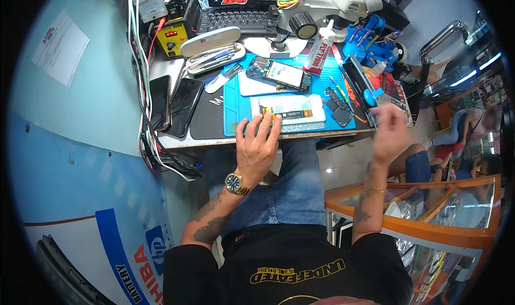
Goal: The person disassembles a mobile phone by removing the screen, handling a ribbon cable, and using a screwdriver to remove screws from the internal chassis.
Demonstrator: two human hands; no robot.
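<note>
My left hand [257, 146] rests its loosely spread fingertips on the front edge of a white phone part with a battery and yellow flex [299, 107], lying on bubble wrap on the blue mat [232, 111]. My right hand [389, 130] is raised at the desk's right end, slightly blurred, fingers curled near a blue-capped item [375, 96]; whether it holds that is unclear. Behind the part lie an opened phone [281, 74] and a white phone [251, 88]. Black phone parts [338, 109] and a yellow-green screwdriver [339, 91] sit to the right.
Two dark phones [183, 106], a pen case [212, 55] and a white tube [319, 52] are on the desk. A microscope [303, 26], keyboard [233, 21] and power supply [173, 39] stand behind. Cables hang left. People [456, 125] and a wooden glass cabinet [407, 222] are right.
</note>
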